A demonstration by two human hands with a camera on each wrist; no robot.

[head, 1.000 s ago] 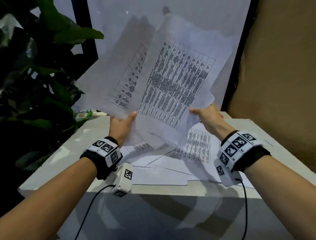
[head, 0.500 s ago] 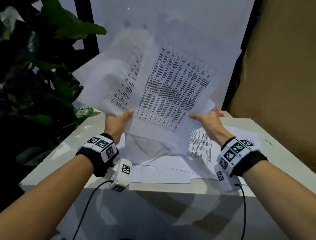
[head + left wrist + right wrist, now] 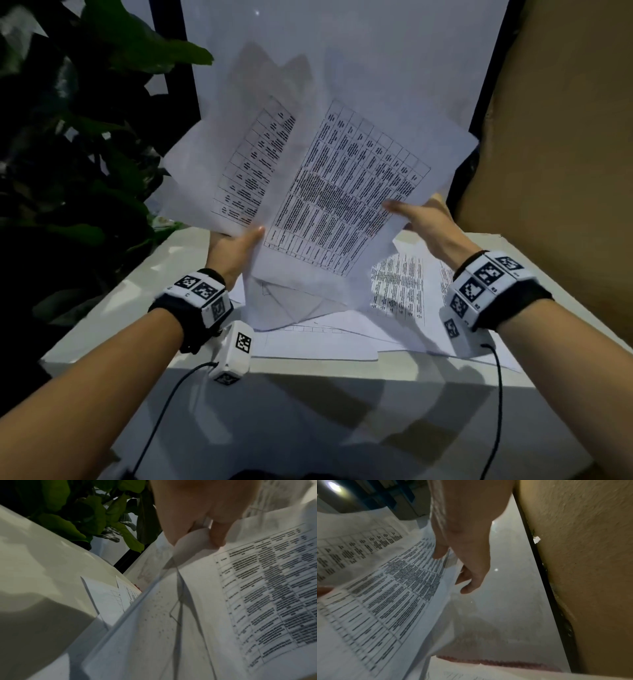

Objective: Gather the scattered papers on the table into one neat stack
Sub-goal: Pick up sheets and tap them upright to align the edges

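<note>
Several sheets held: in the head view a fanned bundle of white printed sheets with black tables point(image 3: 329, 192) is lifted upright above the white desk point(image 3: 137, 308), its lower edge hanging over the sheets still lying there.
Head, left hand: the left hand point(image 3: 233, 253) holds the bundle's lower left edge, thumb on the front; the fingers behind are hidden.
Head, right hand: the right hand point(image 3: 424, 222) clamps the bundle's right edge, thumb across the printed face.
Head, progress: I judge the task roughly midway; the held sheets sit askew, not squared, and loose white sheets on the desk point(image 3: 342, 339) remain overlapped and uncollected.
Head, surroundings: a dark green leafy plant point(image 3: 85, 154) stands left of the desk, a tan rough wall point(image 3: 565, 154) close on the right; neither touches the bundle.
Left wrist view: thumb and fingers point(image 3: 217, 534) pinch a curled paper edge; more sheets point(image 3: 109, 599) lie flat on the desk beneath.
Right wrist view: the thumb point(image 3: 440, 551) presses on the printed face and the other fingers point(image 3: 471, 582) curl behind the edge; the wall point(image 3: 582, 561) is near this hand, leaving little room to swing the sheets rightward.
Left to do: likely squaring the bundle, then gathering the rest.
</note>
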